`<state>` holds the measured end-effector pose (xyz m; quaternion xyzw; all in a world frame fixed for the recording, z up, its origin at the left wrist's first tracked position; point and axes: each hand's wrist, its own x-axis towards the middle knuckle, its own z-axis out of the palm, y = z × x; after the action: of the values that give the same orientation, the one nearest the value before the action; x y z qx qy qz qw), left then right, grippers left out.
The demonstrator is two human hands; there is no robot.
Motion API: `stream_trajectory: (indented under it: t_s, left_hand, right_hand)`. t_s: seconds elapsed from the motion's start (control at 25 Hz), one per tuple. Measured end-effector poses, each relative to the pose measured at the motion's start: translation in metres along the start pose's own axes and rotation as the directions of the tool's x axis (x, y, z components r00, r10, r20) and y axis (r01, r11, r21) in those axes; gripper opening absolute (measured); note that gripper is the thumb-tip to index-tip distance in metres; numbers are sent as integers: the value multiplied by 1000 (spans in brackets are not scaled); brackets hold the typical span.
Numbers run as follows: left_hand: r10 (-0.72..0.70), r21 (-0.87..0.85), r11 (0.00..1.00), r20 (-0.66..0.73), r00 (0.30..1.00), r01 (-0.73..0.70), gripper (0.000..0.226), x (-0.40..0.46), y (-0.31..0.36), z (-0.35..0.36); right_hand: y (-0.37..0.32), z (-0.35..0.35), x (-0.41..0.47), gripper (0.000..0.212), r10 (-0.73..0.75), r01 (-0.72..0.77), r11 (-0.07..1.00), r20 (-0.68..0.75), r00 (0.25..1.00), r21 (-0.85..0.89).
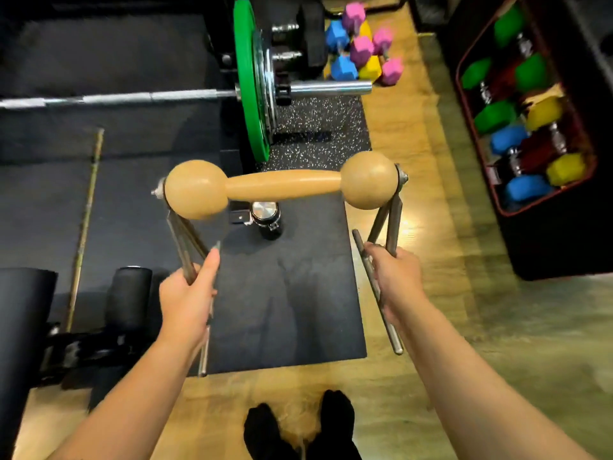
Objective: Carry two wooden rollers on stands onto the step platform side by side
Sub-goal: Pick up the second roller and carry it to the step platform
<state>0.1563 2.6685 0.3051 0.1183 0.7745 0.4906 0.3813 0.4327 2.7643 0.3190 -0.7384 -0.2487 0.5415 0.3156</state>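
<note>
A wooden roller (282, 185) with two round ends hangs between grey metal stand legs, held in the air above the black step platform (292, 293). My left hand (187, 297) grips the left stand's base bar and legs. My right hand (396, 277) grips the right stand's base bar (378, 290). The roller lies level, across the far part of the platform. Only one roller is in view.
A black bottle with a silver cap (266, 217) stands on the platform's far end under the roller. A barbell with a green plate (248, 81) lies beyond. Coloured dumbbells (361, 48) sit at the back, more in a red-rimmed bin (524, 117) on the right. Black bench pads (129, 293) stand left.
</note>
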Motion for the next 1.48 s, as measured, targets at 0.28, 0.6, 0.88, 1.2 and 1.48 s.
stream_trajectory:
  t_s: [0.28, 0.6, 0.88, 1.2, 1.48]
  left_hand:
    - [223, -158, 964, 29, 974, -216, 47, -88, 231, -32]
    - [528, -234, 821, -33, 849, -520, 54, -209, 470, -108]
    - [739, -275, 610, -141, 659, -743, 46, -297, 639, -191]
    - [825, -193, 494, -202, 527, -848, 30, -352, 727, -250]
    - [817, -80, 476, -329, 474, -876, 31, -377, 731, -272]
  right_hand:
    - [-200, -46, -140, 33, -292, 286, 950, 27, 956, 124]
    - [-410, -94, -335, 33, -616, 600, 755, -29, 787, 263]
    - [-534, -115, -473, 36, -752, 724, 589, -84, 653, 360]
    - [-617, -117, -542, 39, -855, 775, 437, -59, 516, 456]
    - [-646, -107, -533, 38, -901, 712, 424, 179, 396, 560]
